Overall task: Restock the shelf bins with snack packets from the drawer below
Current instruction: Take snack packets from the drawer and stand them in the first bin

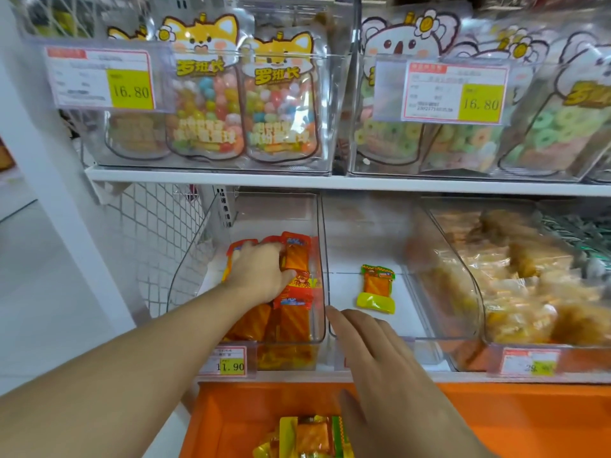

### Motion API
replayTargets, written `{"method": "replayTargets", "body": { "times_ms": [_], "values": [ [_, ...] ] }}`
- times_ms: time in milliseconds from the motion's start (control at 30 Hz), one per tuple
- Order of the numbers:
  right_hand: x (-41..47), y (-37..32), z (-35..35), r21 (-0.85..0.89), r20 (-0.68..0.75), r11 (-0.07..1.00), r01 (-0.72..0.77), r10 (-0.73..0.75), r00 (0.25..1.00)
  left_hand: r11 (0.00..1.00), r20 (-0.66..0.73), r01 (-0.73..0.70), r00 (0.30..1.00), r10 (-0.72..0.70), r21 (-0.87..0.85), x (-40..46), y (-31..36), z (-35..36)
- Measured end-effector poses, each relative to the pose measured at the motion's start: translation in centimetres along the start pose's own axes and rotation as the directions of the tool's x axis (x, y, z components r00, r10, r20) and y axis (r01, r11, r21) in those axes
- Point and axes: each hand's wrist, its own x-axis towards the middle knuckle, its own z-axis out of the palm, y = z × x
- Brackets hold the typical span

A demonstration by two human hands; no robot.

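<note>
A yellow price tag (131, 88) at ten o'clock read 16.80, and its twin (480, 103) at two o'clock read 16.80 too. Two fox-topped candy pouches (277, 104) at twelve o'clock bore 罗班长. The left bin's tag (231, 361) at six o'clock read 11.90; other print was too blurred

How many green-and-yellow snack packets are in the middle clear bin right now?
1: a single green-and-yellow snack packet lies flat on the floor of the middle clear plastic bin, beyond the right hand. None appear hidden.
</note>
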Motion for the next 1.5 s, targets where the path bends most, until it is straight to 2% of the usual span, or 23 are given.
{"method": "replayTargets", "body": {
  "times_ms": [133,433,533,667,833,900,967,1033,1133,1200,1300,1400,1500],
  "values": [
    [0.3,0.0,-0.1,0.001,0.032,1.0,0.003,-0.003,0.999,0.988,-0.002,-0.046,0.999,0.047,0.146,-0.2,0.1,0.4],
    [-0.7,0.4,0.2,0.025,0.012,0.999,0.029,-0.03,0.999,1.0,0.035,0.021,0.999,-0.022,0.021,-1.1,-0.2,-0.5],
    [-1.2,0.8,0.1,0.039,0.005,0.999,0.037,-0.037,0.999,0.996,-0.024,0.011,1.0,-0.013,-0.083,-2.7,-0.2,-1.2],
    [-1.9,1.7,0.1,0.02,-0.069,0.998,0.054,-0.053,0.996,0.97,-0.135,-0.071,0.99,0.04,-0.232,-6.6,0.6,-2.5],
    [-4.5,2.4,0.2,0.087,-0.134,0.996,0.019,-0.007,0.991,0.91,-0.324,-0.218,0.941,0.099,-0.354,-14.4,2.7,-3.1],
    [-6.1,2.8,0.7,0.112,-0.129,0.994,0.004,0.011,0.992,0.874,-0.352,-0.244,0.932,0.09,-0.42,-18.0,4.0,-2.7],
    [-7.8,3.4,1.5,0.13,-0.074,0.99,-0.044,0.054,0.996,0.83,-0.308,-0.22,0.949,0.061,-0.512,-21.7,5.3,-1.9],
    [-9.2,4.1,2.8,0.131,0.001,0.986,-0.105,0.106,0.994,0.813,-0.184,-0.138,0.982,0.04,-0.565,-24.8,6.2,0.0],
    [-10.9,5.8,5.5,0.075,0.147,0.981,-0.181,0.169,0.975,0.846,0.032,-0.024,0.998,0.048,-0.532,-27.9,6.0,4.6],
    [-11.7,7.4,7.2,0.045,0.248,0.969,-0.241,0.223,0.943,0.867,0.183,0.058,0.982,0.038,-0.494,-29.4,5.4,7.6],
    [-12.5,10.3,9.5,0.044,0.327,0.919,-0.392,0.357,0.875,0.914,0.352,0.095,0.934,0.055,-0.394,-30.8,4.6,11.4],
    [-13.2,13.1,12.0,0.016,0.38,0.858,-0.514,0.47,0.796,0.941,0.433,0.088,0.899,0.065,-0.325,-30.8,4.3,14.0],
    [-13.7,14.9,14.9,0.004,0.418,0.826,-0.564,0.511,0.751,0.939,0.467,0.103,0.882,0.067,-0.328,-29.5,4.7,16.4]
  ]
}}
